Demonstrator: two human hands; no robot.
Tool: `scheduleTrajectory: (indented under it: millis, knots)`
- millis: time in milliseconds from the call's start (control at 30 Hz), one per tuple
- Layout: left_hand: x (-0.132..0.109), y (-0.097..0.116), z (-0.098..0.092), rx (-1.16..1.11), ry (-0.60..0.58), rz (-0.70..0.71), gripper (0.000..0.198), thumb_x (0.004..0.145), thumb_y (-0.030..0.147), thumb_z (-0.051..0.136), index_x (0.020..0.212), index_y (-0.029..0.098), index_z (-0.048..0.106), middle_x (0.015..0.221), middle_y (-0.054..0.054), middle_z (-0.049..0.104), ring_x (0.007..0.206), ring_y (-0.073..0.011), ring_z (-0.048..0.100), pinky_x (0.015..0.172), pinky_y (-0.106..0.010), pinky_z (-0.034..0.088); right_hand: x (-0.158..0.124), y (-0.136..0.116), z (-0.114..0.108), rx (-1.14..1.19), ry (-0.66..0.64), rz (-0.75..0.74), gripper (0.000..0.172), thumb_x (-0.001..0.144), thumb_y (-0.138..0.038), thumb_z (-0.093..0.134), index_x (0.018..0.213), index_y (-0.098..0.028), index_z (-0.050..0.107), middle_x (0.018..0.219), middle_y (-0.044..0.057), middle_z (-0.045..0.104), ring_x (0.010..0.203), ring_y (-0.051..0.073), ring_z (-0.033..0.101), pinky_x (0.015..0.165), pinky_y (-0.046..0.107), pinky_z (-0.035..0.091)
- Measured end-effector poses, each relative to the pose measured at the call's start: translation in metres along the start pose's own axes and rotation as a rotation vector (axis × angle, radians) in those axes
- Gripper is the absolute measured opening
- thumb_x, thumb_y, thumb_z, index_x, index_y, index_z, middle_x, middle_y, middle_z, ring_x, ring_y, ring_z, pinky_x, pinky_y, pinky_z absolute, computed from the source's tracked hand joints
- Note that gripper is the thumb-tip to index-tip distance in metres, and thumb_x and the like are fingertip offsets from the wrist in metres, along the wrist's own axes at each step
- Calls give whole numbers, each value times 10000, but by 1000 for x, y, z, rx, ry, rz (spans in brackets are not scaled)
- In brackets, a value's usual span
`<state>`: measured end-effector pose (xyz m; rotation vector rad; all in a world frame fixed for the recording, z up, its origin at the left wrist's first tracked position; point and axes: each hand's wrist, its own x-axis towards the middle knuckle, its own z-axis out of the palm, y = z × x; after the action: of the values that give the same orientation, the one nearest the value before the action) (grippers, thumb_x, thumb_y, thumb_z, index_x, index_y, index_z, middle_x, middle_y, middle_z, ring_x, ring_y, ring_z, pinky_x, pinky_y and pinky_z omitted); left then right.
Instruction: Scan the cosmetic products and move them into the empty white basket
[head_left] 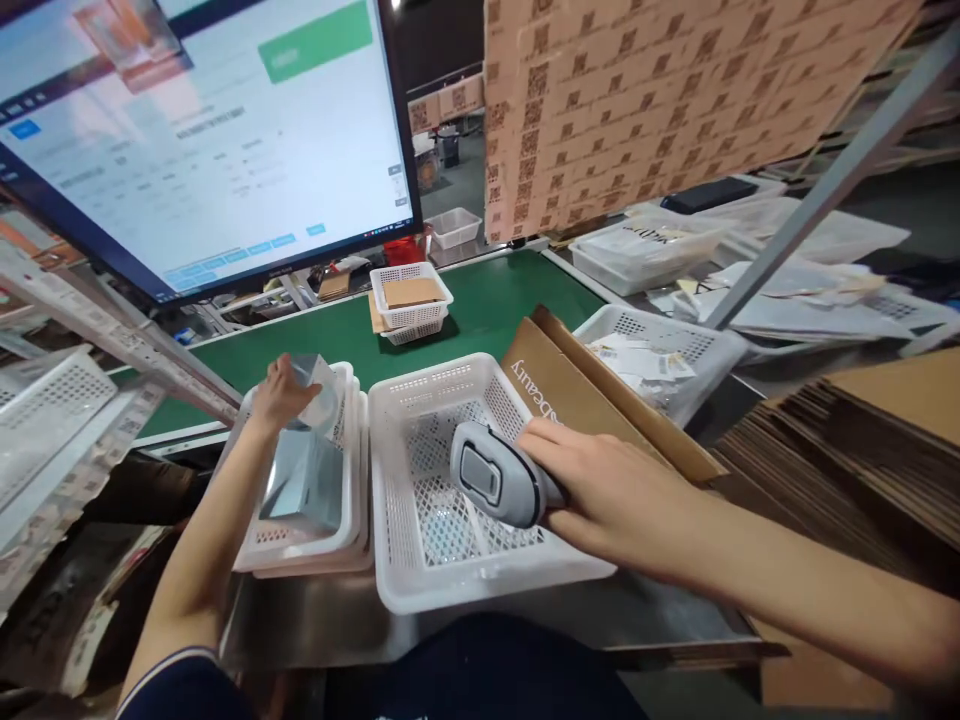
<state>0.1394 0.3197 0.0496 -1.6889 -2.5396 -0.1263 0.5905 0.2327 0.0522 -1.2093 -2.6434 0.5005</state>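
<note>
A grey handheld barcode scanner (491, 478) is in my right hand (574, 480), fingers wrapped around its handle, above a white perforated basket (431, 590). My left hand (283, 395) reaches over the left white basket (346, 470) and grips a small pale, shiny box (324, 405) near its far end. Part of that box is hidden by the fingers. Nearer to me in the same basket lies a larger grey-blue box (304, 480) with a glossy surface. The left basket rests on others stacked beneath it. Through the mesh floor of the middle basket, blue-white patches show.
A monitor (225, 150) hangs at the upper left. Behind the baskets runs a green conveyor belt (495, 290) carrying small stacked baskets (412, 290). Brown cardboard (562, 390) leans right of the middle basket, beside a basket of papers (697, 350). Flattened cartons (847, 470) pile at the right.
</note>
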Motion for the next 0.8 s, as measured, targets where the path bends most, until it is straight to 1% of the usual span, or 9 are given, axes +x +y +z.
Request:
scheduleTrajectory:
  millis: [67,167,233,300,400,467,633,733,800]
  knots:
    - [-19,-7,-17,-57,211,173,841,916,445,708,1616,111,383,1582,-277,545,1425,-472,602,1136,-593,550,4,1,-11,68,45,-17,128,830,-265,657,939,-242,594,1041,60,665,772,225,607,654,351,346]
    - [-50,-15,-35,-131,529,622,766,856,280,706,1570,172,450,1501,-205,617,1442,-413,590,1238,-611,477,14,-1,-36,276,65,-53,133,837,-319,692,923,-229,647,1029,71,705,870,253,654,714,353,441]
    - [-65,-18,-38,-107,682,865,701,856,177,695,1525,242,499,1425,-148,677,1429,-368,618,1315,-636,382,20,-7,-53,447,23,-67,226,867,-406,725,993,-218,718,1062,78,751,957,282,691,779,359,512]
    - [-74,-17,-34,-64,778,1038,688,863,65,681,1492,296,526,1362,-98,718,1395,-313,663,1330,-607,381,27,-14,-67,576,-32,-79,338,870,-452,758,1108,-212,774,1124,71,792,1029,304,716,849,366,559]
    - [-82,-9,-24,-47,808,1236,656,863,-49,680,1417,290,587,1367,-102,706,1365,-261,700,1199,-452,563,37,-24,-75,644,-82,-98,375,846,-407,773,1162,-211,811,1158,43,817,1079,313,730,887,358,581]
    - [-86,1,-18,-23,818,1336,594,853,-75,708,1336,264,636,1344,-111,701,1347,-261,716,1094,-383,635,43,-27,-74,639,-113,-86,346,820,-380,768,1115,-207,824,1108,31,823,1034,302,738,834,336,581]
    - [-100,25,-7,97,930,1515,450,859,10,789,1196,290,686,1153,-23,743,1205,-219,789,1017,-323,673,50,-19,-71,527,-169,28,307,818,-407,769,1053,-215,812,1022,40,825,934,283,754,745,313,553]
    - [-103,26,0,77,949,1546,401,862,76,827,1172,296,700,1125,-17,740,1208,-229,787,1035,-343,669,52,-2,-73,452,-92,132,328,809,-441,790,1050,-220,794,1019,58,816,880,269,750,720,310,551]
    - [-104,21,4,64,945,1559,406,848,96,855,1176,292,716,1146,-30,737,1250,-245,768,1079,-366,650,54,10,-74,459,-60,233,367,803,-474,813,1048,-204,773,872,62,785,737,239,720,631,298,530]
